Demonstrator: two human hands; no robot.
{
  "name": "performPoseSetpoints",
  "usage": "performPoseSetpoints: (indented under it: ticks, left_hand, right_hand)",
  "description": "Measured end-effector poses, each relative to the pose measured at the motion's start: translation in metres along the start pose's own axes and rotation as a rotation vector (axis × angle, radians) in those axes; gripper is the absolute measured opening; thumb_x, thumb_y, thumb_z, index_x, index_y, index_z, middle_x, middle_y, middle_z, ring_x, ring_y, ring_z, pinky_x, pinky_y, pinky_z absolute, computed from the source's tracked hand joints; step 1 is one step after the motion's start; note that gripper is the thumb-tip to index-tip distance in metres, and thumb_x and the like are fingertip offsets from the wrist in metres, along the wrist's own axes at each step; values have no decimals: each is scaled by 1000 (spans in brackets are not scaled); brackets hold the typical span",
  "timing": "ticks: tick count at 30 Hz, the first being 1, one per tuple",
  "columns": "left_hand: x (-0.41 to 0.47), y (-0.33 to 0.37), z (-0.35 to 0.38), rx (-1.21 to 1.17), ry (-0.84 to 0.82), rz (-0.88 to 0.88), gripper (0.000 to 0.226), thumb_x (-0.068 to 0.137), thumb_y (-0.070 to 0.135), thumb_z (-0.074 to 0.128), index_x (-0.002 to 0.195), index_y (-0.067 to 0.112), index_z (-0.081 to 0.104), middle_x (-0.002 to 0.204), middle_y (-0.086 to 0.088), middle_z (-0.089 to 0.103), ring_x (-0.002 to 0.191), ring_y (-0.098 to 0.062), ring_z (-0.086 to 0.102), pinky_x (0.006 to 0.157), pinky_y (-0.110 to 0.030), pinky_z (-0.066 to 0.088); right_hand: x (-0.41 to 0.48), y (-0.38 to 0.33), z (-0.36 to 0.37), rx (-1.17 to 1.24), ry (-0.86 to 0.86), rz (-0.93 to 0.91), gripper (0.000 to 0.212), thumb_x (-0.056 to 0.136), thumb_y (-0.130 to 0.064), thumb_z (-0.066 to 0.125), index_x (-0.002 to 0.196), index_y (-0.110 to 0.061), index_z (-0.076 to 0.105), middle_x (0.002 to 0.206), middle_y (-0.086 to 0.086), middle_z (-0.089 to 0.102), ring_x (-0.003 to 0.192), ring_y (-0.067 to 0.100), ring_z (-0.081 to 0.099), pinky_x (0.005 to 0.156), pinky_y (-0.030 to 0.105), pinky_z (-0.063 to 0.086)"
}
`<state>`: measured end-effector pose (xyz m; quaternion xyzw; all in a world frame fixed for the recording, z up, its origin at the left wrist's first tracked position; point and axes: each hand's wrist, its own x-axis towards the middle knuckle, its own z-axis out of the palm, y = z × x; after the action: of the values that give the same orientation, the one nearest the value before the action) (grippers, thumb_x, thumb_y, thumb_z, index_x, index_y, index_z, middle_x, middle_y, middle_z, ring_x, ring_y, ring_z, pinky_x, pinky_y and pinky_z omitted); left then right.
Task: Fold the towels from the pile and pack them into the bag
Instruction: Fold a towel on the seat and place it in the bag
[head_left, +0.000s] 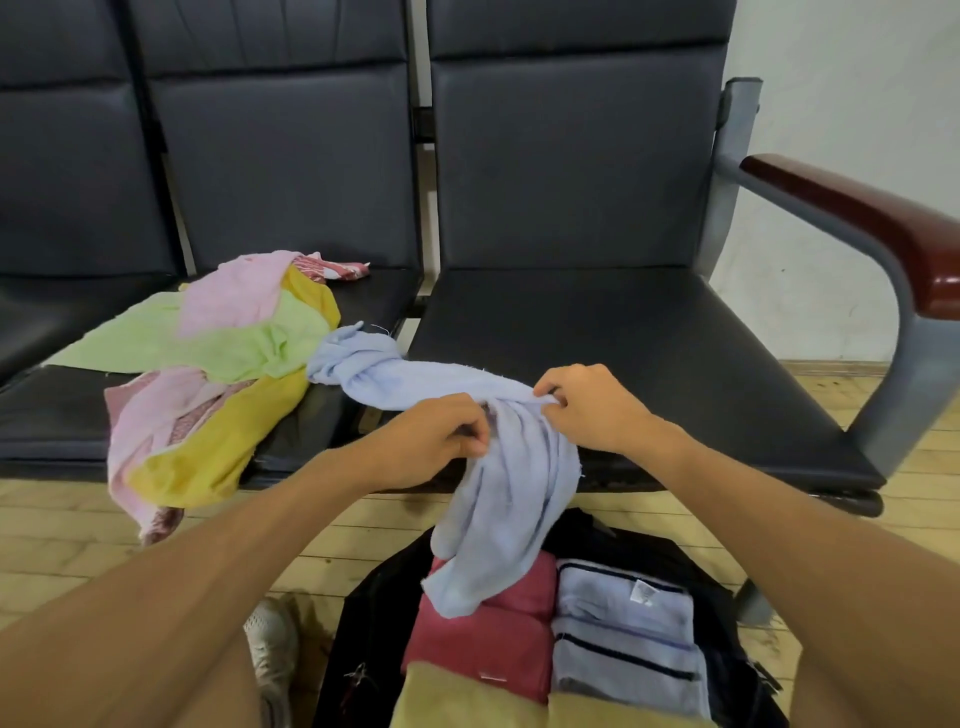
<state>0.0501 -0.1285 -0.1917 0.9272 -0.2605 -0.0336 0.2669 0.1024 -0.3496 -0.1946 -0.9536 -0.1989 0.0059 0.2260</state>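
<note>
hands: left hand (441, 436) and right hand (587, 408) both pinching the crumpled pale blue towel (498, 467)
towel: hangs over the open black bag (675, 566), near the bench (623, 332)

There are one left hand (434, 441), one right hand (589, 410), one unfolded blue towel (509, 499), one bag (363, 623), three seats (52, 322) (374, 296) (623, 332) and one shoe (270, 644).

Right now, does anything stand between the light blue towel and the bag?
Nothing visible does. The left hand and right hand pinch the light blue towel above the open bag; its hanging end overlaps the red folded towel inside.
</note>
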Motion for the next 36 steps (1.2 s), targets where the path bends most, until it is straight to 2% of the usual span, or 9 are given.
performPoseSetpoints:
  ticks: [4, 7, 12, 16, 21, 24, 27, 32, 36]
  left_hand:
    - [-4, -1, -7, -8, 8, -103, 14, 97, 10, 53, 90, 20, 60, 87, 11, 61, 82, -6, 55, 78, -20, 47]
    - [-5, 1, -8, -11, 13, -130, 15, 97, 9, 53, 90, 20, 60, 84, 12, 61, 78, -4, 55, 71, -11, 43]
    - [-3, 3, 3, 107, -58, -100, 4, 91, 18, 65, 90, 17, 68, 86, 11, 63, 78, -6, 58, 71, -15, 45]
    - [2, 4, 8, 112, -22, -95, 4, 87, 16, 68, 90, 18, 67, 79, 16, 55, 71, -4, 52, 64, -10, 41]
    - [11, 2, 14, -52, 106, -238, 16, 90, 17, 63, 105, 15, 56, 81, 4, 60, 71, -7, 55, 61, -12, 40]
    - [18, 2, 18, -78, 154, -277, 26, 94, 24, 61, 95, -2, 64, 70, -7, 60, 59, -8, 45, 53, -12, 37]
    - [20, 9, 20, -131, 151, -255, 24, 95, 18, 58, 95, -4, 67, 86, -19, 66, 70, -14, 51, 57, -12, 41]
    - [18, 16, 14, -214, 86, -329, 26, 97, 19, 54, 89, -5, 63, 79, -14, 56, 67, -11, 43, 55, -14, 38]
    - [9, 20, -1, -437, 125, -507, 18, 96, 24, 47, 93, 7, 53, 88, -7, 55, 81, -17, 51, 71, -29, 45]
  right_hand:
    - [-2, 9, -20, 297, 240, 166, 12, 93, -10, 61, 99, -19, 66, 91, -3, 67, 83, 13, 64, 72, 24, 55]
    - [-7, 13, -23, 463, 261, 291, 12, 92, -7, 63, 92, -19, 65, 91, 2, 65, 81, 17, 65, 61, 22, 55]
    - [-21, 13, -12, 123, 140, 87, 10, 88, -6, 63, 89, -15, 67, 79, -5, 61, 78, 9, 56, 68, 16, 47]
    - [-20, 3, 1, 26, 74, -35, 22, 88, 1, 55, 97, -14, 68, 89, -6, 55, 74, 4, 50, 63, 6, 40]
    - [-14, -5, 6, 93, 67, -19, 15, 99, -18, 49, 108, -14, 61, 94, -1, 61, 76, 10, 56, 67, 23, 50]
    - [-10, -6, 13, 28, 23, 6, 25, 95, -41, 58, 109, -20, 54, 96, -3, 57, 84, 14, 57, 77, 30, 53]
    - [-6, -7, 16, -46, 9, 0, 18, 95, -39, 59, 99, -21, 57, 97, 1, 59, 84, 16, 57, 81, 33, 53]
    - [-6, -13, 2, 298, 61, 186, 7, 92, -19, 59, 88, -16, 64, 90, 1, 63, 83, 17, 59, 73, 32, 51]
    - [-5, -6, -13, 769, 131, 458, 12, 89, -15, 56, 91, -5, 63, 89, 6, 62, 87, 26, 59, 75, 34, 49]
